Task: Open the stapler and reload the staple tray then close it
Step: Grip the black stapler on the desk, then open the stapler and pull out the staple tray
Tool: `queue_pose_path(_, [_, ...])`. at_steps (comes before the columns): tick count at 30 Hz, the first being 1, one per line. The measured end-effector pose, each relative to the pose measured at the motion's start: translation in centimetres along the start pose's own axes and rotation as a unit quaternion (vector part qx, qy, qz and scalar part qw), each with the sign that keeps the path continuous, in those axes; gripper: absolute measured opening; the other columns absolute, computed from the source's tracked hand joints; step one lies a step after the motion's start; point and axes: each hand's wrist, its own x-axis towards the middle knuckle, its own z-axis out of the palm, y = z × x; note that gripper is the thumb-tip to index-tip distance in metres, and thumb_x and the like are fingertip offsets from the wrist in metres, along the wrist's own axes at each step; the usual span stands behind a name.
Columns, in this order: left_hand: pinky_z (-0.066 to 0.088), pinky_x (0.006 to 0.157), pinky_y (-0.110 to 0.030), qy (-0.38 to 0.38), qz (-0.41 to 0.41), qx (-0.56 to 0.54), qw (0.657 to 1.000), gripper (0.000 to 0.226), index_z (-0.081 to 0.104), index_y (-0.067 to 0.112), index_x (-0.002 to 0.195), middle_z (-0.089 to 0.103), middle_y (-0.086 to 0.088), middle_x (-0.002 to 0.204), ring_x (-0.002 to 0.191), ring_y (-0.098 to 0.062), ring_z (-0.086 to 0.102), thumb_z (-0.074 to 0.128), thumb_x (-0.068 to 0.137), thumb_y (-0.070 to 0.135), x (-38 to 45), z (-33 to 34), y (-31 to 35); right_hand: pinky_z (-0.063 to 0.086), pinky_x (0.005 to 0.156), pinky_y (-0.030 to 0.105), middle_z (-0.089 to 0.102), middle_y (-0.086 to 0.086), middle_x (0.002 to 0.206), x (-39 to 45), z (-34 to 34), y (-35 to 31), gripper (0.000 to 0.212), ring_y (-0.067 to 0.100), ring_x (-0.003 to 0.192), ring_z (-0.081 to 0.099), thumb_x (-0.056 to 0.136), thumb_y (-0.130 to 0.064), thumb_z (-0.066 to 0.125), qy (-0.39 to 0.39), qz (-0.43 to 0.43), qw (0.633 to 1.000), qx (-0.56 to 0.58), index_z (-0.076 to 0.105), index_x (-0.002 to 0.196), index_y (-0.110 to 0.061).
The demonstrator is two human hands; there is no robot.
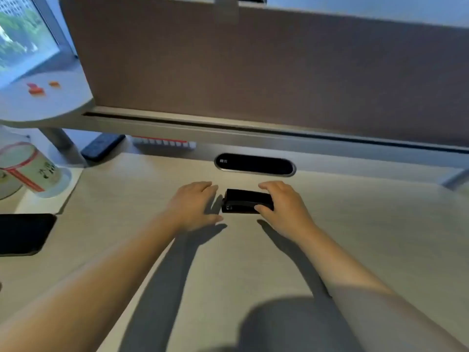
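I judge the closed black stapler (247,201) rigid, smooth, light: my right hand (284,207) pinches its rear end, left hand (194,205) spread open beside its nose.

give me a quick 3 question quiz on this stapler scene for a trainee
1. True or false: the stapler lies closed on the desk.
2. Which hand touches the stapler? A) the left hand B) the right hand C) neither
3. Fill in: the dark oval cable slot in the desk is ____ the stapler, toward the partition.

Key:
1. True: its top is down and no staple tray shows.
2. B: the right hand's thumb and fingers close around the stapler's right end, while the left hand is spread open just left of it, apart from it.
3. Behind.
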Motion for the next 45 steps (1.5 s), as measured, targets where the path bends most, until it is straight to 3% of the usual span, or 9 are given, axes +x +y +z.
queue_pose_path(5, [0.026, 0.109, -0.036, 0.038, 0.011, -0.074, 0.996, 0.078, 0.038, 0.013, 0.132, 0.041, -0.013, 0.142, 0.133, -0.027, 0.033, 0.062, 0.069, 0.053, 3.1, 2.4, -0.8, 0.029, 0.106, 0.037, 0.047, 0.009, 0.136, 3.0, 2.4, 0.5, 0.054, 0.027, 0.125, 0.038, 0.081, -0.028, 0.059, -0.006, 0.004, 1.0, -0.023, 0.038, 0.13, -0.015])
queue_pose_path(11, [0.029, 0.104, -0.036, 0.117, 0.006, -0.194, 0.974, 0.061, 0.066, 0.012, 0.106, 0.053, -0.012, 0.131, 0.125, -0.028, 0.042, 0.065, 0.055, 0.047, 4.0, 4.5, -1.0, 0.035, 0.095, 0.04, 0.061, 0.009, 0.116, 3.7, 3.9, 0.8, 0.036, 0.028, 0.109, 0.049, 0.08, -0.022, 0.061, 0.023, 0.012, 0.999, 0.019, 0.051, 0.114, -0.015])
queue_pose_path(21, [0.016, 0.112, -0.035, 0.128, -0.018, -0.247, 0.96, 0.043, 0.066, 0.015, 0.106, 0.049, -0.007, 0.138, 0.136, -0.028, 0.025, 0.074, 0.065, 0.027, 2.1, 5.3, -0.4, 0.03, 0.104, 0.057, 0.054, -0.001, 0.093, 1.4, 3.8, 0.7, 0.018, 0.02, 0.09, 0.048, 0.081, -0.012, 0.056, 0.046, 0.009, 0.986, 0.158, 0.051, 0.098, -0.015])
queue_pose_path(24, [0.016, 0.112, -0.034, 0.124, -0.019, -0.239, 0.963, 0.043, 0.065, 0.016, 0.107, 0.049, -0.007, 0.138, 0.136, -0.027, 0.025, 0.074, 0.066, 0.026, 1.4, 5.4, -0.3, 0.039, 0.096, 0.045, 0.051, -0.004, 0.092, 0.1, 4.0, 0.6, 0.019, 0.024, 0.094, 0.049, 0.083, -0.013, 0.054, 0.075, 0.02, 0.974, 0.211, 0.046, 0.099, -0.02])
queue_pose_path(29, [0.019, 0.11, -0.033, 0.137, -0.013, -0.23, 0.963, 0.043, 0.065, 0.011, 0.106, 0.051, -0.008, 0.135, 0.133, -0.027, 0.031, 0.073, 0.066, 0.025, -0.6, 6.2, 0.1, 0.04, 0.062, 0.002, 0.051, 0.001, 0.101, -1.9, 4.6, 0.4, 0.03, 0.02, 0.091, 0.05, 0.088, -0.012, 0.047, 0.142, 0.052, 0.952, 0.265, 0.042, 0.117, -0.011])
queue_pose_path(31, [0.024, 0.107, -0.034, 0.15, -0.009, -0.222, 0.963, 0.044, 0.065, 0.009, 0.105, 0.053, -0.009, 0.133, 0.129, -0.027, 0.036, 0.074, 0.065, 0.025, -1.5, 6.7, 0.3, 0.04, 0.059, -0.002, 0.053, 0.0, 0.096, -2.5, 5.1, 0.5, 0.029, 0.02, 0.089, 0.053, 0.089, -0.011, 0.044, 0.176, 0.051, 0.934, 0.308, 0.042, 0.117, -0.009])
queue_pose_path(36, [0.032, 0.106, -0.04, 0.171, -0.013, -0.224, 0.959, 0.043, 0.065, 0.008, 0.104, 0.053, -0.011, 0.13, 0.125, -0.028, 0.04, 0.075, 0.065, 0.024, -3.3, 8.3, 0.7, 0.039, 0.075, 0.028, 0.051, -0.008, 0.092, -4.1, 6.9, 0.7, 0.03, 0.009, 0.084, 0.049, 0.092, -0.022, 0.038, 0.235, 0.063, 0.888, 0.39, 0.038, 0.121, -0.014])
queue_pose_path(41, [0.033, 0.107, -0.044, 0.18, -0.013, -0.221, 0.958, 0.039, 0.065, 0.009, 0.101, 0.052, -0.011, 0.128, 0.125, -0.029, 0.041, 0.074, 0.067, 0.024, -4.7, 9.2, 0.9, 0.048, 0.084, 0.047, 0.054, -0.005, 0.084, -5.2, 8.1, 2.3, 0.016, 0.022, 0.089, 0.053, 0.091, -0.035, 0.035, 0.292, 0.095, 0.844, 0.441, 0.04, 0.103, -0.026])
queue_pose_path(45, [0.035, 0.106, -0.045, 0.203, -0.011, -0.216, 0.955, 0.036, 0.065, 0.008, 0.1, 0.054, -0.013, 0.124, 0.12, -0.03, 0.043, 0.073, 0.067, 0.023, -6.6, 10.1, 1.4, 0.045, 0.097, 0.048, 0.051, -0.004, 0.084, -7.1, 8.3, 2.6, 0.016, 0.023, 0.096, 0.052, 0.093, -0.029, 0.035, 0.294, 0.105, 0.797, 0.517, 0.042, 0.103, -0.019])
